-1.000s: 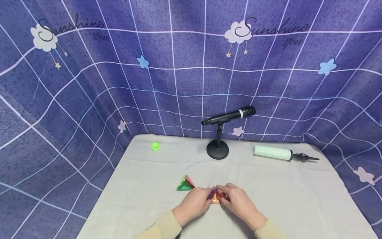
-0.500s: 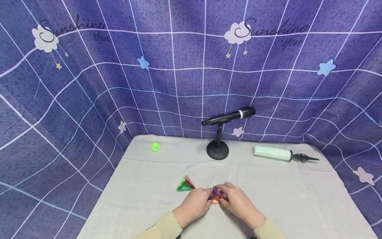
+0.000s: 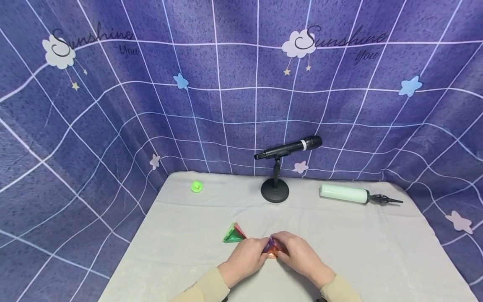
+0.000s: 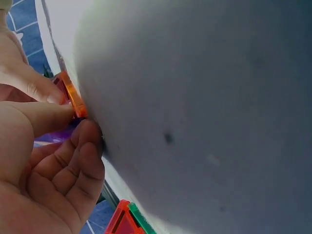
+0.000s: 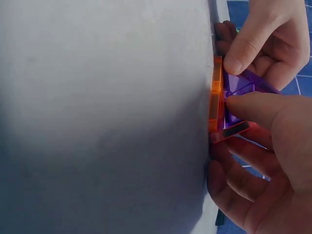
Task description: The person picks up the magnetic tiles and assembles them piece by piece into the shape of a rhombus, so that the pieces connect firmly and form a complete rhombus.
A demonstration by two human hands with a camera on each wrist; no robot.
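My left hand (image 3: pixel 245 259) and right hand (image 3: pixel 300 256) meet over a small group of translucent magnetic tiles at the near middle of the table. An orange tile (image 3: pixel 272 251) lies at the front, with a purple tile (image 5: pixel 236 87) leaning up behind it. In the right wrist view, a red-edged tile (image 5: pixel 234 131) tilts outward under my right fingers. My left thumb and fingers pinch the purple side; my right thumb and fingers hold the opposite side. My hands hide part of the tiles. Just beyond my left hand stands a green-and-red tile pyramid (image 3: pixel 234 233).
On the white-covered table (image 3: pixel 170 256), a black microphone (image 3: pixel 288 148) rests on a round-based stand (image 3: pixel 275 191) at the back. A pale green hand pump (image 3: pixel 344 193) lies back right; a small green duck (image 3: pixel 196 186) sits back left. A purple-blue curtain (image 3: pixel 237 105) rises behind.
Both hands have stayed almost in place. My right fingers have drawn in slightly round the tiles, and more of the purple tile's peak shows between the hands.
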